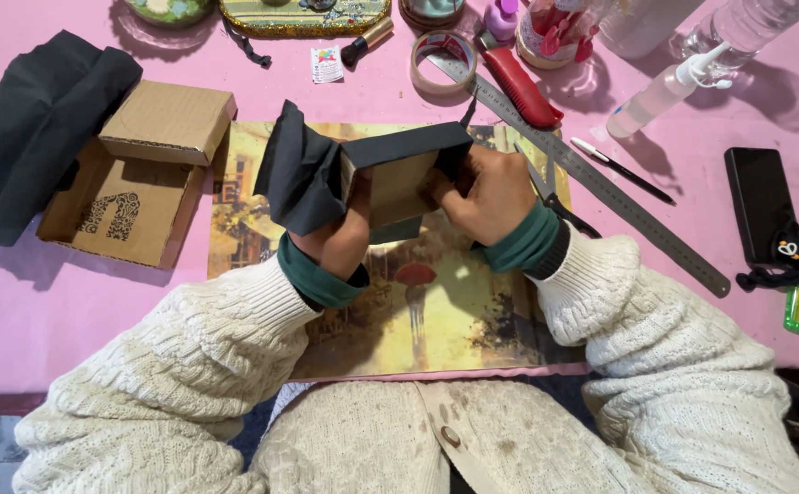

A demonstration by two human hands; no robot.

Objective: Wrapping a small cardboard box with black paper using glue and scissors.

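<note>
Small cardboard box (pixel 398 187) held above the picture mat (pixel 436 311) on the desk (pixel 33 311). Left hand (pixel 340 233) and right hand (pixel 482 197) both grip it. Black paper (pixel 303 174) covers the top edge and left side; the front face remains bare cardboard. Wrapping looks partly done.

Pink table (pixel 24 320), painted print (pixel 436 320), cardboard box (pixel 134 174), black cloth (pixel 33 128), steel ruler (pixel 619 201), phone (pixel 761 201)

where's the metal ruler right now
In the head view the metal ruler lies diagonally on the pink table, right of the hands, between the red-handled cutter and black phone.
</note>
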